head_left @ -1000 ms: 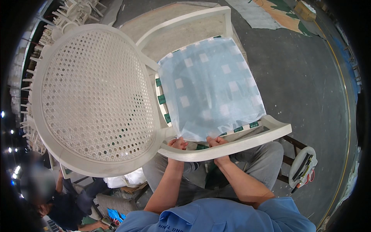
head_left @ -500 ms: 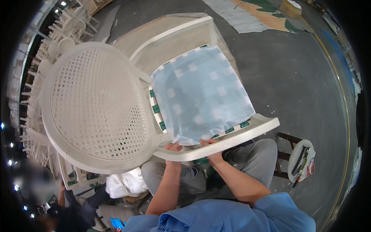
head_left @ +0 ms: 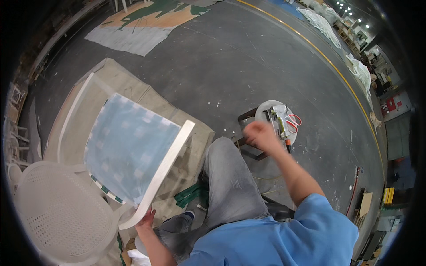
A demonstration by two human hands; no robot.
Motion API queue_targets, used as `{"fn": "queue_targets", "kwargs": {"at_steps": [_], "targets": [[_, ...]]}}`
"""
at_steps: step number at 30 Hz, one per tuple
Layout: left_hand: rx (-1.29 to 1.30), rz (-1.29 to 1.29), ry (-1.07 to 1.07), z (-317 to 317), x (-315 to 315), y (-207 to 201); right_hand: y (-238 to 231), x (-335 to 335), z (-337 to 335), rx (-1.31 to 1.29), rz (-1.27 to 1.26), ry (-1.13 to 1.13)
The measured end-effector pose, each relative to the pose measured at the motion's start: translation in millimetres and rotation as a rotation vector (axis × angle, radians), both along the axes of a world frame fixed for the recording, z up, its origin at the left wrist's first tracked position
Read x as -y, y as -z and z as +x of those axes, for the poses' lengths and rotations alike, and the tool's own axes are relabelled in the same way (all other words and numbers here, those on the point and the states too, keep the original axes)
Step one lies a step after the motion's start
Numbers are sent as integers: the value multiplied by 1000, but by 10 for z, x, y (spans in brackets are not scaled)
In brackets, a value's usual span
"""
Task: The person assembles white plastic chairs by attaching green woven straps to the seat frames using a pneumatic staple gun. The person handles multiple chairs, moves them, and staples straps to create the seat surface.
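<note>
The white chair (head_left: 160, 165) lies tilted at my left, its round woven-cane back (head_left: 66, 217) nearest the left rim. A pale blue seat cover (head_left: 126, 146) with white squares is spread over its seat. My left hand (head_left: 145, 219) is at the cover's near corner, closed on its edge, with the chair's curved white rail partly hiding the fingers. Blurred by motion, my right hand (head_left: 262, 135) is over the near-left side of a small round stool (head_left: 262, 110). On that stool lie a silver staple gun (head_left: 280, 116) and red-handled scissors (head_left: 293, 123).
Beneath the chair is a beige sheet (head_left: 177, 113). Dark green fabric (head_left: 188, 195) lies by my feet. Farther off are a paint-stained sheet (head_left: 146, 26) and a yellow floor line (head_left: 301, 35). White cloth bundles (head_left: 321, 22) lie along the far right side.
My right hand has left the cover's edge and swung right to the stool. My left hand stays at the cover. The view has turned right, putting the chair farther left.
</note>
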State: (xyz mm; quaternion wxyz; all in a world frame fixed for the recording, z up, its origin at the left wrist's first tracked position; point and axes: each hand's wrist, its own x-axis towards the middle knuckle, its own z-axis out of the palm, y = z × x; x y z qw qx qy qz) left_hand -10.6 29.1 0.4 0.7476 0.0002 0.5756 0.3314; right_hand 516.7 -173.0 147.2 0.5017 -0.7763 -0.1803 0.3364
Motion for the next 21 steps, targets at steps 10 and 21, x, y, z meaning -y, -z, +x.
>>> {"fn": "queue_targets", "kwargs": {"at_steps": [10,21], "targets": [[369,275,-175,131,-28,227,460,1040,1766,725,-1083,86],[259,352,-266,-112,278,383,-911,415,427,196,67,36]]}}
